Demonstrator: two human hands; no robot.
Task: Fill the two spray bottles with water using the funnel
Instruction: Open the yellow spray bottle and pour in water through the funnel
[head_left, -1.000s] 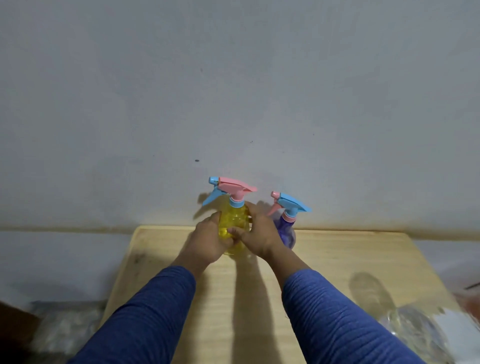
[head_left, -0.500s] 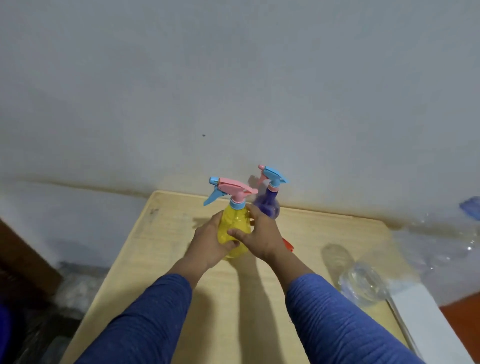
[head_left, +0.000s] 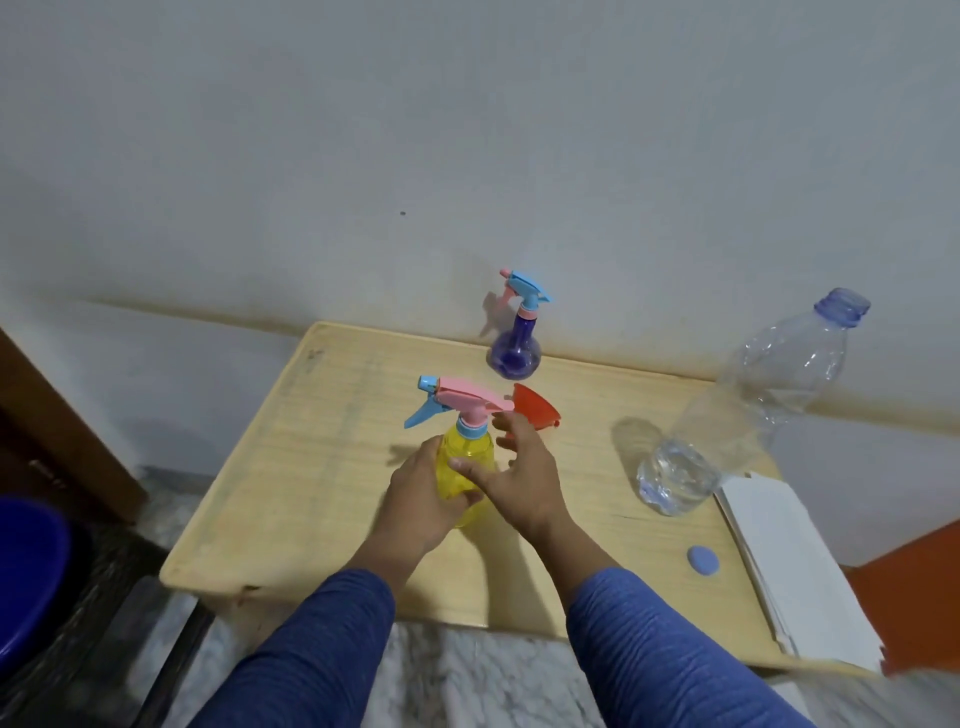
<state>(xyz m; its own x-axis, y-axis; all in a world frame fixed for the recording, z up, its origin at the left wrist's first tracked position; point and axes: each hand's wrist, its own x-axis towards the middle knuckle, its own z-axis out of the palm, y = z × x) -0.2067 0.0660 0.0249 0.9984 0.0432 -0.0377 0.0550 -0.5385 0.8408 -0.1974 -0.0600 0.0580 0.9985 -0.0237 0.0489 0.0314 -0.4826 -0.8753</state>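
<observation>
A yellow spray bottle (head_left: 464, 457) with a pink and blue trigger head stands near the middle of the wooden table (head_left: 322, 467). My left hand (head_left: 423, 499) is wrapped around its body. My right hand (head_left: 519, 478) rests against the bottle's right side with fingers spread, thumb on the yellow plastic. A red funnel (head_left: 537, 408) lies on its side just behind my right hand. A purple spray bottle (head_left: 514, 351) with a blue and pink head stands at the table's far edge by the wall. A clear water bottle (head_left: 737, 415) with no cap, water in its base, stands at the right.
A blue bottle cap (head_left: 702, 560) lies on the table at the front right. A white stack of paper (head_left: 795, 566) lies along the right edge. A blue bucket (head_left: 26, 577) sits on the floor at the left. The wall runs right behind the table.
The view has tilted down and the yellow bottle has come toward the front of the table. My right hand has loosened from a grip to spread fingers. The funnel and water bottle came into view.
</observation>
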